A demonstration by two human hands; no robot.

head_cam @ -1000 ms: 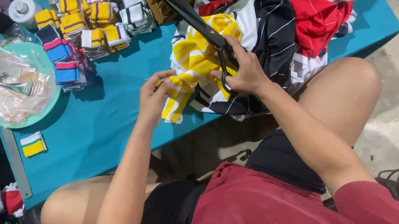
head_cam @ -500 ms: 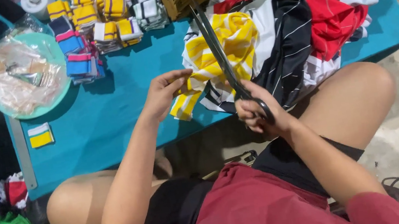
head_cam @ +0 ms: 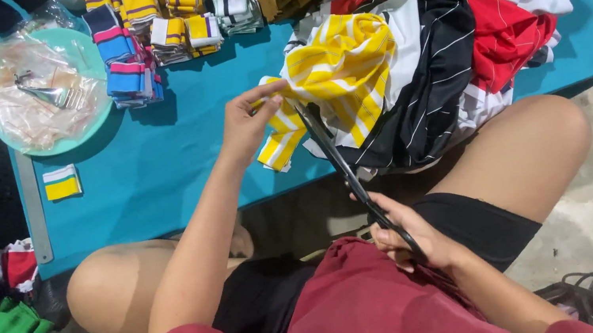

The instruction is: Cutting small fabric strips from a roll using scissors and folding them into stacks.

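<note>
The person wears a dark red short-sleeved shirt [head_cam: 354,317] and black shorts [head_cam: 474,221]; arms, hands and knees are bare.

Yellow-white striped fabric [head_cam: 345,70], black scissors [head_cam: 350,173]

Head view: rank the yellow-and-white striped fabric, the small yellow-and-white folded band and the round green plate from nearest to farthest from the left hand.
1. Yellow-and-white striped fabric: pinched by the left hand.
2. Small yellow-and-white folded band: alone, left on table.
3. Round green plate: far left corner.

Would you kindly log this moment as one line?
left hand pinching yellow striped fabric | right hand holding black scissors, blades at fabric edge | teal table
</note>
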